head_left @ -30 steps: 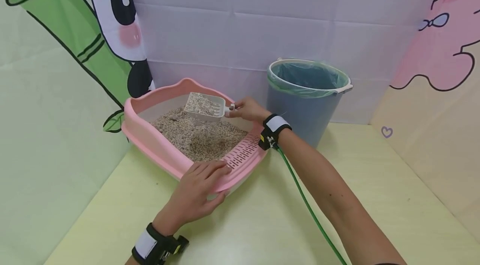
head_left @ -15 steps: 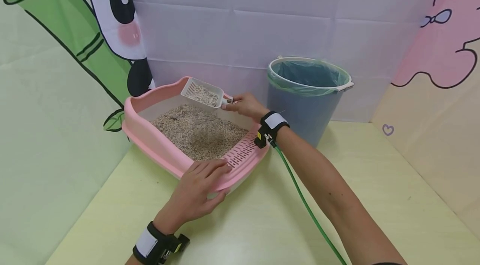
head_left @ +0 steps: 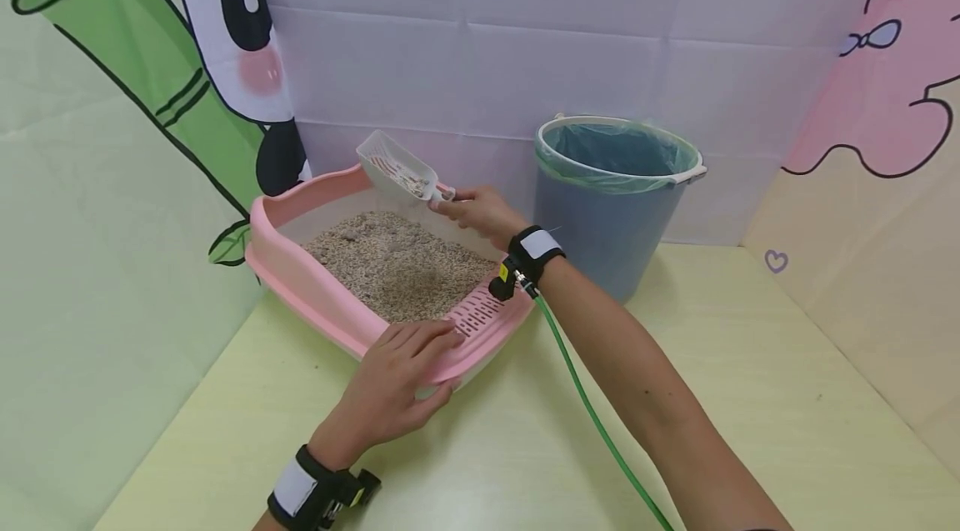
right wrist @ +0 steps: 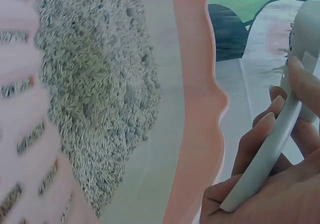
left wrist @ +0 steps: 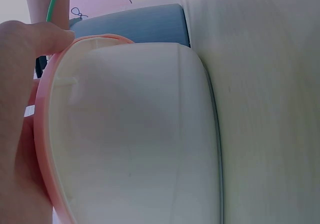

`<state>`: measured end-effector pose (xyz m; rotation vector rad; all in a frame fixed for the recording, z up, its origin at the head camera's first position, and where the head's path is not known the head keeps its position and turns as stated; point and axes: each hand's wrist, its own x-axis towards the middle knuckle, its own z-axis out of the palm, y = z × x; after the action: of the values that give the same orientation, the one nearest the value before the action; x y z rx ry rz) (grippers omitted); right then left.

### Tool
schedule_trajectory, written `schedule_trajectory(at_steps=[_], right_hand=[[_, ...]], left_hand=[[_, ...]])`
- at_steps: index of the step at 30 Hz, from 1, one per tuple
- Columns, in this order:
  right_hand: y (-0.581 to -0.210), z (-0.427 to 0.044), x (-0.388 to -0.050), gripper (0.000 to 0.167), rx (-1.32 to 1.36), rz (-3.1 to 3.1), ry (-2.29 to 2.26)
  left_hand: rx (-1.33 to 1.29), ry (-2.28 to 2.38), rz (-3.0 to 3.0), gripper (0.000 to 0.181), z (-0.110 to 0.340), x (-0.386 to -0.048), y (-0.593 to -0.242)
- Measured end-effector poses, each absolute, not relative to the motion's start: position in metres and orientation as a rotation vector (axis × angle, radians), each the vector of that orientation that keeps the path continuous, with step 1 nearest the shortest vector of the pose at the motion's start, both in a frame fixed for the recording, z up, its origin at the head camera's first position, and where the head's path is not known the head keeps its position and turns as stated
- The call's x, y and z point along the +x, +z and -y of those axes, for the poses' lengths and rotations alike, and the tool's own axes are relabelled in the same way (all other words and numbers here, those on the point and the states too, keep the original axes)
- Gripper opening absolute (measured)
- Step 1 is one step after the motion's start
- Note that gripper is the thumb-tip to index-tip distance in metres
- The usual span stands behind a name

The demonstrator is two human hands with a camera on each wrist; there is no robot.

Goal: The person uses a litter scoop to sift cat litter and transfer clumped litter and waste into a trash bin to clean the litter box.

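A pink-rimmed litter box [head_left: 322,306] with a pale lower body [left wrist: 135,129] holds brown pellet litter [head_left: 397,264]. My left hand [head_left: 401,385] grips its front rim, fingers over the slotted step and thumb below on the outer side. My right hand [head_left: 483,214] holds a white slotted litter scoop [head_left: 396,166] by its handle above the back rim. The scoop tilts, its far end higher. A little litter lies in it near the handle. In the right wrist view, fingers wrap the scoop handle [right wrist: 265,159], and the scoop's head is partly out of frame.
A blue bucket [head_left: 600,231] lined with a green bag stands to the right of the box, close to my right wrist. A green cable [head_left: 592,406] trails from that wrist. Cartoon-printed cloth [head_left: 465,64] hangs behind the pale table [head_left: 675,398].
My right hand has lifted the scoop and tipped its far end up, toward the back left. The litter in the scoop has dwindled to a small amount. My left hand stays put.
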<state>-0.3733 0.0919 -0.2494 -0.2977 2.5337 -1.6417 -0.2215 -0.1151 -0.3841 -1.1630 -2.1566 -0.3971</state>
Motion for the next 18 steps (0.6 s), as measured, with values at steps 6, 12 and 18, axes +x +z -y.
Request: schedule_trajectory(at_steps=[6, 12, 18], right_hand=[[-0.247, -0.085, -0.376, 0.038, -0.277, -2.422, -1.811], [-0.243, -0.083, -0.375, 0.041, -0.273, -2.359, -1.88], [-0.238, -0.094, -0.371, 0.035, -0.401, -2.653, -1.551]], left_hand=[[-1.165, -0.394, 2.141, 0.054, 0.115, -0.223, -0.384], [-1.164, -0.4, 2.123, 0.054, 0.115, -0.223, -0.384], [-1.165, -0.397, 2.128, 0.055, 0.114, -0.222, -0.385]])
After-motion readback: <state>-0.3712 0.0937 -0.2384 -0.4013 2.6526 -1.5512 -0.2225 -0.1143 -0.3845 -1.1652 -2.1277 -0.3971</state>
